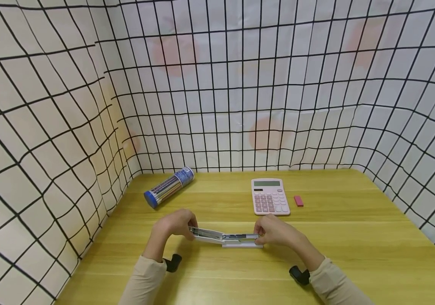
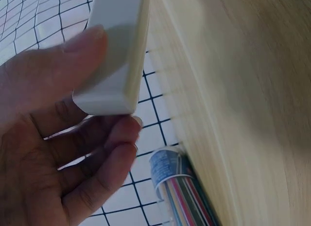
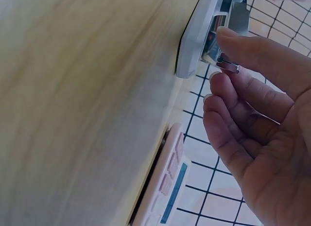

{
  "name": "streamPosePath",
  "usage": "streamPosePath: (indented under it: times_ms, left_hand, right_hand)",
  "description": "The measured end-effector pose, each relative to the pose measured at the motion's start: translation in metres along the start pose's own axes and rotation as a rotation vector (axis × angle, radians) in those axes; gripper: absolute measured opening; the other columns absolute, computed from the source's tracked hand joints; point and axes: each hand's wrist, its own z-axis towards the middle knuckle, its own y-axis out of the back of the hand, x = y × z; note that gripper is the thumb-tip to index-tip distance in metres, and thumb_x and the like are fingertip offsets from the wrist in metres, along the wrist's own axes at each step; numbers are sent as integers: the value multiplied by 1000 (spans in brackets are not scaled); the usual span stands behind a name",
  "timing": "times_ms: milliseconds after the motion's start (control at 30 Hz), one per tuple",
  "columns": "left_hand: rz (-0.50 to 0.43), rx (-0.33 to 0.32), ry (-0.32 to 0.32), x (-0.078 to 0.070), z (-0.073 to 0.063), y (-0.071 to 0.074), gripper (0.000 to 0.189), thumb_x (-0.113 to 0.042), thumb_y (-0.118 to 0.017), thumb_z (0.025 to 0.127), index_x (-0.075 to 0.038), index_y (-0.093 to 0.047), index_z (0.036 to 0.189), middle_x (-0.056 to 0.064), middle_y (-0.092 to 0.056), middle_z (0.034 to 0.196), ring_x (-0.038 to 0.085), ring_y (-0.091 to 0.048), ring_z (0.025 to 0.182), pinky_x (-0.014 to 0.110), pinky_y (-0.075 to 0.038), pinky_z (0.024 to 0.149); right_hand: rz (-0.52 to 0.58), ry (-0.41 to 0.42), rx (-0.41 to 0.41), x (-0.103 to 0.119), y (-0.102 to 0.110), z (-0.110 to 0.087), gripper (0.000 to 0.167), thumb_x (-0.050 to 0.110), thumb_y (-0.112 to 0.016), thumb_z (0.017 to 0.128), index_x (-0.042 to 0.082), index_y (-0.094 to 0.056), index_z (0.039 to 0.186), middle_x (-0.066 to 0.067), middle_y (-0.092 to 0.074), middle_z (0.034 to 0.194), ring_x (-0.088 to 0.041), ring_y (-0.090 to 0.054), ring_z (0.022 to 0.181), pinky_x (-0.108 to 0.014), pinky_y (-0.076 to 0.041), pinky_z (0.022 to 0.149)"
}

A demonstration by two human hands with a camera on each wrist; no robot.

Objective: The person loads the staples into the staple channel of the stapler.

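Note:
A white stapler [image 1: 242,245] lies folded wide open on the table, its top arm swung out to the left and its metal staple channel showing. My left hand [image 1: 179,222] grips the end of the top arm; in the left wrist view the thumb rests along the smooth white cover [image 2: 116,46] with fingers curled behind. At the base's end, my right hand [image 1: 276,229] pinches the metal channel [image 3: 229,64] between thumb and index finger, and its other fingers curl loosely below. The white base [image 3: 192,48] sits under the channel.
A pink calculator [image 1: 270,197] lies behind my right hand, with a small pink-red block [image 1: 298,201] to its right. A clear tube of pencils with a blue cap [image 1: 168,186] lies back left. White walls with black netting [image 1: 240,84] enclose the wooden table [image 1: 210,279].

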Motion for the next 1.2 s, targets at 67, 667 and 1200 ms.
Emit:
streamPosePath:
  times_ms: [67,667,1200]
  left_hand:
    - [12,1,12,1,0,1,20,-2,-80,70,-8,-71,87,-2,-63,80,13,-52,72,29,-46,67]
    - [7,-28,-37,4,1,5,18,-4,-80,71,-8,-72,87,-2,-63,77,13,-52,69,28,-44,64]
    - [-72,-87,-163,2,0,10,21,-16,-82,74,-8,-72,91,-3,-59,74,11,-48,68,25,-41,60]
  right_hand:
    - [1,-1,0,0,0,0,13,18,-81,75,15,-68,75,11,-55,67,-2,-44,61,-18,-39,57]
    - [-6,22,10,1,2,1,14,17,-81,76,13,-67,76,10,-56,68,-2,-43,62,-19,-39,58]
    - [-13,3,6,3,2,-1,14,16,-81,76,14,-67,77,10,-55,68,-2,-43,61,-19,-39,57]
